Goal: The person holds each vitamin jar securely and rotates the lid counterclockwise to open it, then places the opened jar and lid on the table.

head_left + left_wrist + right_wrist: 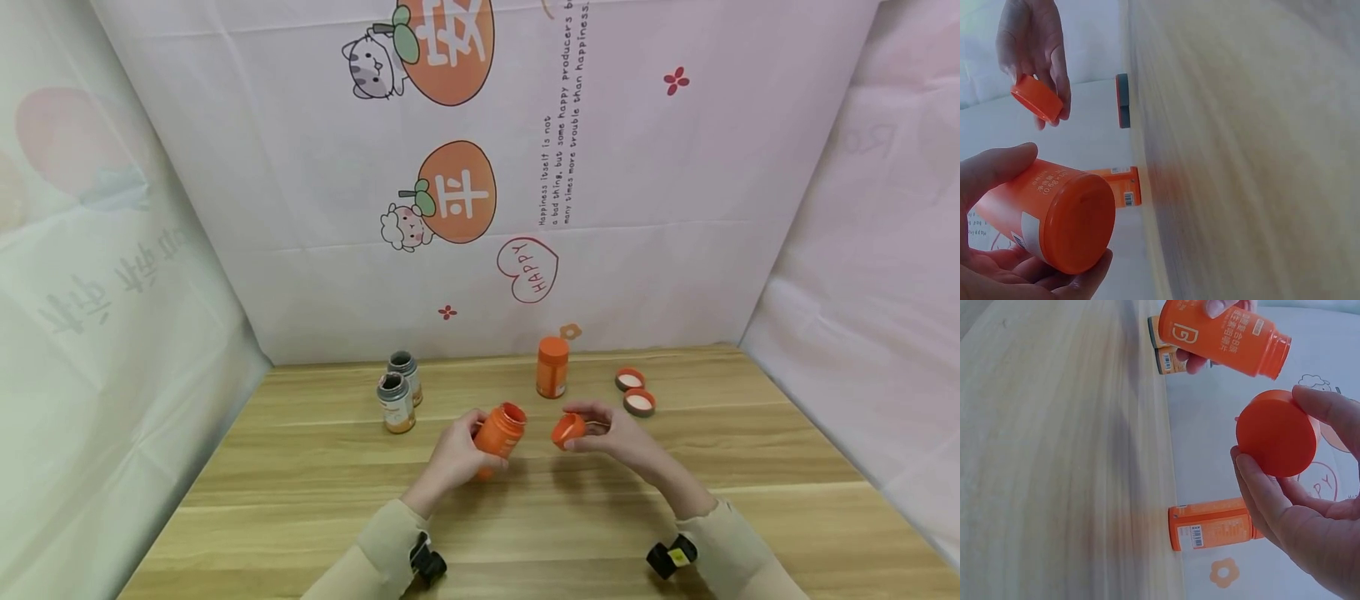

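An uncapped orange pill bottle (500,431) tilts to the right above the table, gripped round its body by my left hand (459,450). Its open mouth faces up and right, toward the other hand. My right hand (611,433) pinches an orange bottle cap (567,430) by its rim, a short way to the right of the bottle and apart from it. In the right wrist view the flat top of the cap (1277,434) shows between thumb and fingers. The left wrist view shows the bottle's base (1082,224). Whatever is inside the bottle is hidden.
A capped orange bottle (552,367) stands behind the hands, near the table's back edge. Two uncapped grey bottles (396,403) stand at the left. Two grey-and-orange caps (639,403) lie at the right, insides up. Printed cloth (637,192) hangs behind the wooden table (300,467).
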Motion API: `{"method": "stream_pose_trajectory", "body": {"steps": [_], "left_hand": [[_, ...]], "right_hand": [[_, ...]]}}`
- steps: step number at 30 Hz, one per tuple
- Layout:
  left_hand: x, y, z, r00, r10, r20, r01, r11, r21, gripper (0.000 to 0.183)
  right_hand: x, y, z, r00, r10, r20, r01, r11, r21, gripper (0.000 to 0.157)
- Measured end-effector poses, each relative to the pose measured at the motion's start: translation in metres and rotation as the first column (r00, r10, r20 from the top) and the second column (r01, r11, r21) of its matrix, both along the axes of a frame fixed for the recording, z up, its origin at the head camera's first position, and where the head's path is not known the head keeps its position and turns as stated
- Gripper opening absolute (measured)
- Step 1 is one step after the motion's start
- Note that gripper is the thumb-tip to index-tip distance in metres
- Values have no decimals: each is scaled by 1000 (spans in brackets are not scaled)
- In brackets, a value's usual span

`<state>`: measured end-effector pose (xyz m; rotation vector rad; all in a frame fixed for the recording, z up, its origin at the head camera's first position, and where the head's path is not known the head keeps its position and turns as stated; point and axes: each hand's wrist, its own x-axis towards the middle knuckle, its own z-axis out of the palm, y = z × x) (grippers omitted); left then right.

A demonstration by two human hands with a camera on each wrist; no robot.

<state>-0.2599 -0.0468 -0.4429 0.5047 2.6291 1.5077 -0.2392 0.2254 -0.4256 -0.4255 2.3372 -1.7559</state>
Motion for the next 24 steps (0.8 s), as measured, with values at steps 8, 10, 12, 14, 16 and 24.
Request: {"method": "stream_pose_trajectory", "body": {"steps": [8,10,12,14,16,24], "left_hand": [[0,-2,0,1000,8,10,-8,1000,-4,54],[0,-3,0,1000,12,12,-12,1000,-3,54],[0,-5,0,1000,19,20,-19,1000,-1,54],[0,-6,0,999,28,28,-28,1000,5,55],[0,-7,0,999,33,36,-33,999,11,55],[-4,-14,-1,999,42,27,-43,999,16,58]], "right_hand": [[-4,3,-6,998,-4,-58,6,999,44,56],[-4,4,-8,998,-10,-56,13,999,51,55],[-4,5,-9,999,-12,-48,14,998,57,55],[-4,6,-9,999,-20,-36,22,998,63,56],[-3,7,-9,999,-20,-32,23,997,72,56],[-1,10,-11,999,-43,1,43,998,45,59]]}}
